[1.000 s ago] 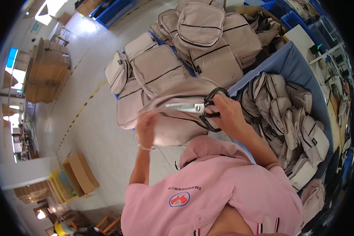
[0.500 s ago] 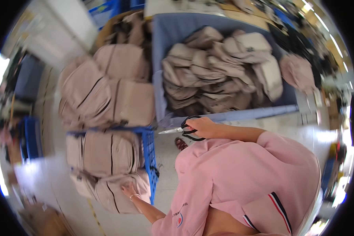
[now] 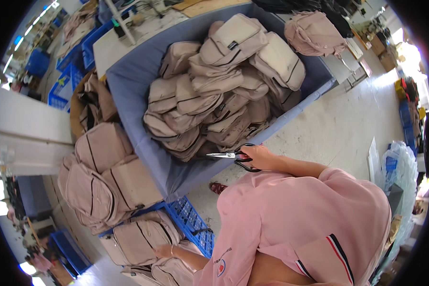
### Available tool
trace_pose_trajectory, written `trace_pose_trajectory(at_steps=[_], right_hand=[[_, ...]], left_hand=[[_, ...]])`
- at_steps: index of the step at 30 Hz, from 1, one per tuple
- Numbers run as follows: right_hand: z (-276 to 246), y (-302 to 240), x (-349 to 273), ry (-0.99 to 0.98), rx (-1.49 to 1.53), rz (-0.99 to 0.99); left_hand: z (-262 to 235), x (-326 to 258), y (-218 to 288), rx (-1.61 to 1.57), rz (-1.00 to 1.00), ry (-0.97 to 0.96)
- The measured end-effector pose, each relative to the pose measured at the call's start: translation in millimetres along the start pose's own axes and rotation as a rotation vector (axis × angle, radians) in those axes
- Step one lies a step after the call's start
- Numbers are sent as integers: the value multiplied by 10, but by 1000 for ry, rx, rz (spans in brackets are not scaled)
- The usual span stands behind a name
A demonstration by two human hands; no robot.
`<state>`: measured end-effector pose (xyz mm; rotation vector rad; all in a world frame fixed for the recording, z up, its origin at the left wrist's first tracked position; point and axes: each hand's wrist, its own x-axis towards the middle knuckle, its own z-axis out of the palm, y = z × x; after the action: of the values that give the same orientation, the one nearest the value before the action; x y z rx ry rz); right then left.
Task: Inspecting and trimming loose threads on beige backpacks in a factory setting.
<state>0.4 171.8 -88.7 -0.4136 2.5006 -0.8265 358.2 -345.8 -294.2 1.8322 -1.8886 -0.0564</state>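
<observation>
Right hand (image 3: 260,158) closed around black-handled scissors (image 3: 229,155), blades pointing left, over near rim of blue-grey fabric bin (image 3: 134,102) in this view. Left hand (image 3: 164,251) on beige backpack (image 3: 139,240), at blue crate (image 3: 186,223); can't tell whether gripping or just resting. More beige backpacks (image 3: 91,183) piled beyond, left of bin. Bin holds big heap of beige bags (image 3: 219,90). Farther off, pinkish bag (image 3: 314,34) just past bin's far right side.
</observation>
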Motion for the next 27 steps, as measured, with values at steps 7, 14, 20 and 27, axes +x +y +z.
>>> trace_pose_trajectory(at_steps=[7, 14, 20, 27], right_hand=[[-789, 1378, -314, 256, 185, 171], [-1444, 2526, -774, 375, 253, 426], [-1694, 3104, -1167, 527, 327, 703], [-1627, 3272, -1361, 546, 344, 800]], left_hand=[[-265, -2495, 4735, -1188, 153, -1024], [-99, -4975, 7313, -1233, 216, -1839], [500, -5959, 8607, -1076, -203, -1981], [1156, -5909, 9028, -902, -237, -1931]])
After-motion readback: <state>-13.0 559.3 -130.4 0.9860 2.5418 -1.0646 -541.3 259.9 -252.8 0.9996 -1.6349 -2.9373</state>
